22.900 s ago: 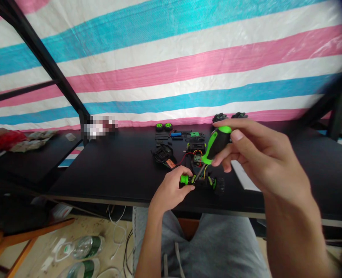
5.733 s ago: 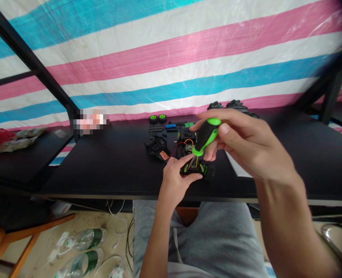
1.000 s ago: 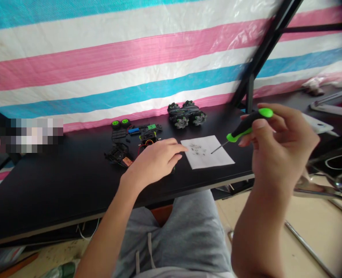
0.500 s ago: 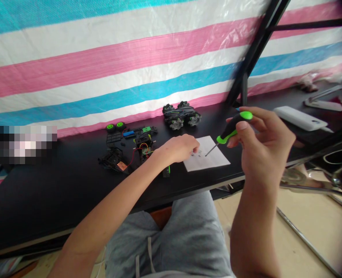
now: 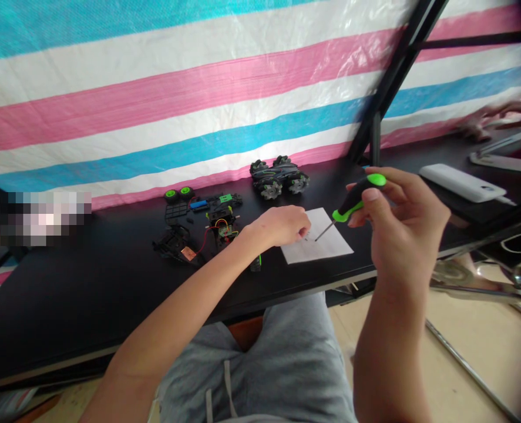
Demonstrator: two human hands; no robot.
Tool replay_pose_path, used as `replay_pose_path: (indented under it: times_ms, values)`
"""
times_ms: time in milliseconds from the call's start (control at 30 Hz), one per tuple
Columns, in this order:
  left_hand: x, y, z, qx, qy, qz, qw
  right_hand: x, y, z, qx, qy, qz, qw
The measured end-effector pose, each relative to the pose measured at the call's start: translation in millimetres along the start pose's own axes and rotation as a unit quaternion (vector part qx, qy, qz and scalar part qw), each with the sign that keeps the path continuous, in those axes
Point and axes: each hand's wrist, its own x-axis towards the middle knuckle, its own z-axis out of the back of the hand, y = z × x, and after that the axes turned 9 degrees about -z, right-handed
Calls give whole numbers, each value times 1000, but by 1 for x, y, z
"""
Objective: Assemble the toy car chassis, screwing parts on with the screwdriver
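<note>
My right hand (image 5: 401, 226) is closed round a black and green screwdriver (image 5: 352, 202), held above the table with its tip pointing down-left at a white sheet of paper (image 5: 319, 245). Small screws lie on that sheet. My left hand (image 5: 282, 226) rests at the sheet's left edge with its fingers curled together over the screws; what they pinch is hidden. Just left of it sits the opened toy car chassis (image 5: 222, 226) with wires and a small circuit board. A black wheel part (image 5: 255, 263) lies below my left wrist.
A black table (image 5: 88, 282) carries loose car parts (image 5: 174, 245), two green-hubbed wheels (image 5: 178, 193) and an assembled black toy car (image 5: 278, 176) near the striped tarp. A white power bank (image 5: 460, 182) lies at right. Another person's hand (image 5: 489, 114) shows at far right. A black frame post (image 5: 377, 138) stands behind.
My left hand left the chassis and moved right onto the paper, closing over the screws. The right hand keeps the screwdriver lifted, a little lower than before.
</note>
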Motion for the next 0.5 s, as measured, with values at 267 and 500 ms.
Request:
replay_pose_path:
  times_ms: [267, 500]
  values:
    - [0, -10, -10, 10, 6, 11, 1000, 1, -1, 3, -8, 6, -8, 1000]
    - [-1, -12, -11, 26, 42, 2, 999, 5, -4, 3, -26, 9, -21, 999]
